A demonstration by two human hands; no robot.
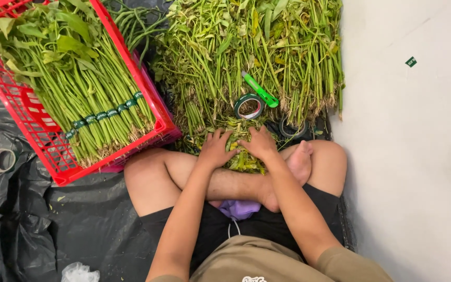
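My left hand and my right hand both press around a small bunch of green leafy stems lying on the floor in front of my crossed legs. The fingers of each hand curl over the bunch from either side. Just beyond the hands lies a big loose heap of the same greens. On that heap rest a roll of green tape and a green utility knife.
A red plastic crate at the left holds bundles of greens tied with green tape. Black plastic sheeting covers the floor. A tape roll lies at the far left, another dark roll near my right knee. White floor spreads at right.
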